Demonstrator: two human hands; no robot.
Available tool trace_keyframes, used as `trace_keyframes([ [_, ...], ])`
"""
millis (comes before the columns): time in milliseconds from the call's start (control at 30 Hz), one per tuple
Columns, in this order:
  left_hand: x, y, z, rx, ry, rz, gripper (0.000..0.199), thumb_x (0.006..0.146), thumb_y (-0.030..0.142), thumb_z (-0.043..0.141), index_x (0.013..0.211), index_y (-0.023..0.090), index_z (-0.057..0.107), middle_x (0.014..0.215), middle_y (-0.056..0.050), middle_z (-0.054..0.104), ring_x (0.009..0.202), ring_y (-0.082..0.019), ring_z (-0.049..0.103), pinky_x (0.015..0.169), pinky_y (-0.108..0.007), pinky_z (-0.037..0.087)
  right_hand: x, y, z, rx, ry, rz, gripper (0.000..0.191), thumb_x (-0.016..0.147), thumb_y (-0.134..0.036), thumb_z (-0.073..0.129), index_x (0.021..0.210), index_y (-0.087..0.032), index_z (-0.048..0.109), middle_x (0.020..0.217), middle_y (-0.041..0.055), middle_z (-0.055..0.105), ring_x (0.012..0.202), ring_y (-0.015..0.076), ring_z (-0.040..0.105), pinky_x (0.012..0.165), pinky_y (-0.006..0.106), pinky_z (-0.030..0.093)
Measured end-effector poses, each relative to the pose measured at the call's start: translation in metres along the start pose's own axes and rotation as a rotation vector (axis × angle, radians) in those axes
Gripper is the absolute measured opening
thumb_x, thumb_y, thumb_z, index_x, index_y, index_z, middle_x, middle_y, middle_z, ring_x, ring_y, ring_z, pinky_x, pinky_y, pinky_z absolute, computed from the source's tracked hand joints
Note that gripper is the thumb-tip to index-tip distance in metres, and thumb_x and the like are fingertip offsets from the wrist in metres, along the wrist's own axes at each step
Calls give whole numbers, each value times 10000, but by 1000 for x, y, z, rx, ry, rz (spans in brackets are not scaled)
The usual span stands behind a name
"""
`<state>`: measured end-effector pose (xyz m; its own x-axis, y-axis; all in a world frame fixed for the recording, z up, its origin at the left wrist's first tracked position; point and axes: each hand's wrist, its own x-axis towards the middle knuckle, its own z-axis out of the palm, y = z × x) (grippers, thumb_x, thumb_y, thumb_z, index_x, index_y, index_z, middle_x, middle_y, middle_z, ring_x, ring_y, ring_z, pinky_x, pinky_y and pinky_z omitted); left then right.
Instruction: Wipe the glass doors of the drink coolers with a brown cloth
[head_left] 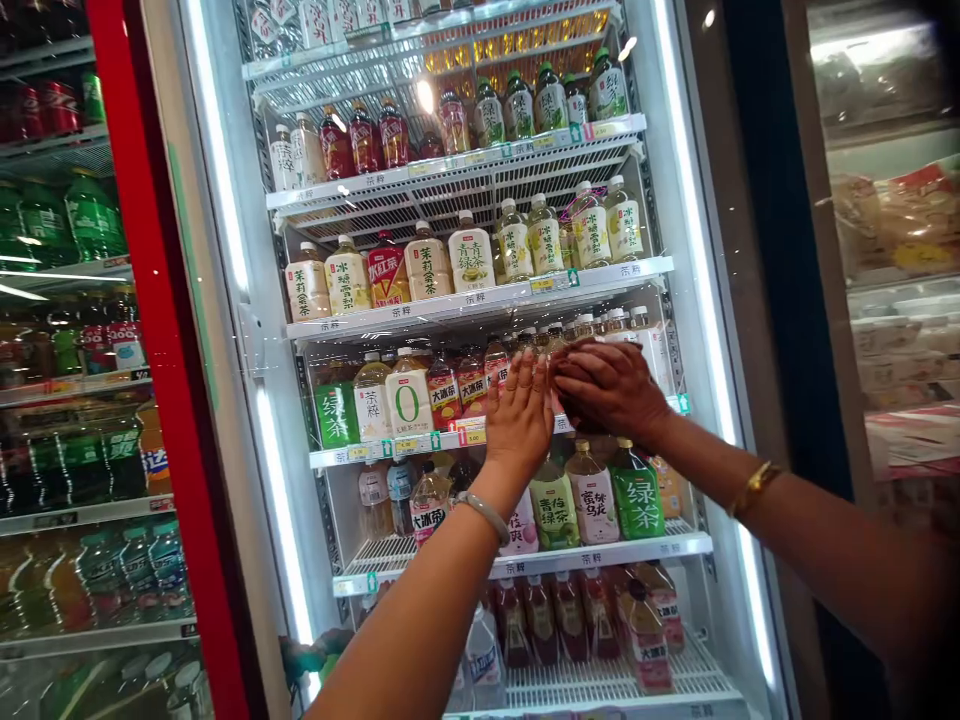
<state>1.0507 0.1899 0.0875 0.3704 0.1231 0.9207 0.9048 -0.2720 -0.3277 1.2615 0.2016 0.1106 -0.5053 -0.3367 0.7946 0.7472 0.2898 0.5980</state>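
Note:
My left hand (521, 410) lies flat on the glass door (450, 395) of an upright drinks cooler, its fingers stretched out and together. It wears a bracelet at the wrist. Just right of it, my right hand (611, 385) presses a brown cloth (574, 410) against the same glass, fingers bent over it. The cloth is mostly covered by the hand, so its full shape is hidden. Behind the glass stand rows of bottled teas, among them a white-labelled bottle (408, 395) and a green-labelled bottle (634, 490).
Bright light strips (217, 130) run down both sides of the cooler. To the left, beyond a red frame (161, 330), another cooler holds green bottles (94, 215) and cans. At the right, a further case holds packaged goods (915, 215). Lamp reflections show on the glass.

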Motion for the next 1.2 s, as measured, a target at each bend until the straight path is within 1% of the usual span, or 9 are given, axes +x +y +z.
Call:
trace_keyframes([
  [133, -6, -37, -18, 24, 1, -86, 722, 1013, 258, 449, 1668, 223, 148, 1738, -75, 154, 1623, -238, 105, 1332, -555, 20, 10, 20, 7, -49, 56, 248, 348, 939, -365, 666, 1286, -374, 644, 1376, 47, 600, 1318, 276, 485, 1101, 496, 409],
  [233, -14, -53, -25, 24, 4, -130, 715, 1019, 241, 425, 1670, 227, 128, 1740, -68, 158, 1623, -241, 96, 1331, -566, 31, -3, -11, 7, -71, 72, 394, 369, 926, -366, 669, 1291, -324, 640, 1394, 113, 563, 1320, 334, 468, 1090, 545, 408],
  [367, -23, -58, -27, 23, 2, -116, 692, 1037, 249, 395, 1670, 213, 119, 1731, -77, 193, 1621, -234, 117, 1334, -550, 43, 2, -64, 14, 9, 40, 195, 364, 927, -316, 669, 1285, -371, 637, 1350, 64, 603, 1311, 292, 463, 1124, 526, 384],
  [500, -25, -60, -24, 39, 16, -102, 680, 1041, 251, 385, 1668, 182, 131, 1719, -92, 234, 1618, -240, 136, 1334, -545, 31, 49, -61, 35, 39, 16, -57, 352, 959, -289, 623, 1288, -412, 633, 1350, -11, 627, 1311, 231, 435, 1136, 480, 340],
  [667, -30, -72, -29, 51, 4, -47, 689, 1051, 278, 379, 1671, 207, 87, 1720, -71, 233, 1616, -207, 147, 1339, -504, 0, 76, -23, 45, 40, 53, 146, 334, 962, -356, 632, 1294, -392, 645, 1375, 10, 607, 1293, 243, 454, 1090, 450, 364],
  [767, -37, -78, -32, 67, -3, -33, 690, 1053, 285, 379, 1671, 225, 79, 1720, -56, 231, 1616, -203, 137, 1340, -504, 1, 56, -37, 36, -6, 102, 268, 344, 960, -379, 631, 1300, -334, 647, 1396, 75, 576, 1305, 284, 459, 1089, 484, 390],
  [967, -44, -83, -29, 70, 11, -60, 700, 1040, 245, 379, 1671, 195, 79, 1719, -76, 224, 1617, -215, 114, 1337, -529, 12, 41, -103, 36, 33, 61, 62, 291, 958, -304, 630, 1240, -369, 661, 1313, 21, 647, 1285, 250, 476, 1122, 487, 371],
  [1100, -45, -90, -32, 56, 20, -114, 707, 1036, 227, 362, 1669, 163, 55, 1717, -93, 236, 1615, -207, 131, 1341, -512, 46, 80, -86, 52, 47, 18, -89, 283, 981, -300, 587, 1246, -377, 650, 1358, -18, 629, 1285, 238, 454, 1101, 468, 347],
  [1200, -48, -100, -39, 86, 10, -136, 681, 1055, 282, 367, 1671, 198, 89, 1727, -85, 203, 1616, -210, 124, 1336, -518, 45, 97, -64, 56, 46, 29, 91, 295, 992, -336, 579, 1281, -364, 634, 1385, 14, 606, 1294, 247, 442, 1076, 460, 348],
])
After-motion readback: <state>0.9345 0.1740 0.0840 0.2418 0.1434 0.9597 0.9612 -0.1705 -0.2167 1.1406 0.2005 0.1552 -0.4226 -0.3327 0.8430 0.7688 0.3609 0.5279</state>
